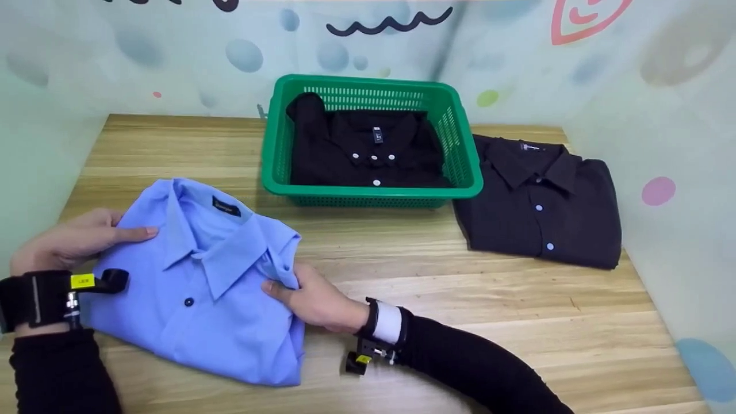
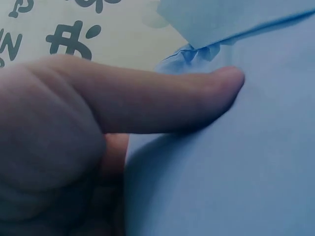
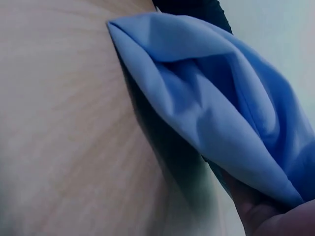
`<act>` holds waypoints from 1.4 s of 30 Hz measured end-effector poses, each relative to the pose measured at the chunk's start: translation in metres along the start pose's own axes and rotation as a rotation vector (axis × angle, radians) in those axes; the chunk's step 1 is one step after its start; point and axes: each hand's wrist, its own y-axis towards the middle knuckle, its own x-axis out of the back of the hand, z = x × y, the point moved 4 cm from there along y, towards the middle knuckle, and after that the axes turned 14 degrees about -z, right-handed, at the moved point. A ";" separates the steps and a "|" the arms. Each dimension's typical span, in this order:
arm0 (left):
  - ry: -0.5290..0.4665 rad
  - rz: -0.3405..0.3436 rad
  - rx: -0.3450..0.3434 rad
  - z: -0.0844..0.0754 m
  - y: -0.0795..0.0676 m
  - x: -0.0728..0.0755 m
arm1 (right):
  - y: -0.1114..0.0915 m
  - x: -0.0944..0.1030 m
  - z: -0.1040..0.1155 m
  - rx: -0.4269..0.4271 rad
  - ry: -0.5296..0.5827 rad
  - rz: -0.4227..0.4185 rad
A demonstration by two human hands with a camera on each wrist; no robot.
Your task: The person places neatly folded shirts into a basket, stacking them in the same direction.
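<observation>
A folded light blue shirt [image 1: 224, 322] with a collar and a dark button lies tilted at the left of the table, its upper part raised. My left hand [image 1: 77, 238] grips its left edge, thumb on top; in the left wrist view the thumb [image 2: 167, 101] presses on the blue cloth [image 2: 236, 162], and the other fingers are mostly hidden. On the opposite edge my right hand [image 1: 322, 299] pinches the cloth, thumb above and fingers beneath. The right wrist view shows the shirt's folded edge [image 3: 206, 113] standing off the table, with part of the right hand [image 3: 285, 221] at the corner.
A green plastic basket [image 1: 374, 191] stands at the back middle, holding a folded black shirt [image 1: 368, 167]. Right of it a second folded black shirt [image 1: 546, 213] lies on the wooden table [image 1: 477, 299], partly behind the basket. Patterned walls [image 1: 190, 57] border the table.
</observation>
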 end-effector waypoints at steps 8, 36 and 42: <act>0.026 -0.088 -0.103 -0.008 0.001 0.002 | 0.016 0.017 0.009 -0.015 0.069 -0.013; -0.552 -0.364 -0.419 -0.081 0.003 -0.045 | 0.058 0.118 0.047 -0.027 0.237 -0.199; -0.594 -0.450 -0.380 -0.097 0.007 -0.066 | 0.063 0.137 0.047 -0.150 0.431 -0.239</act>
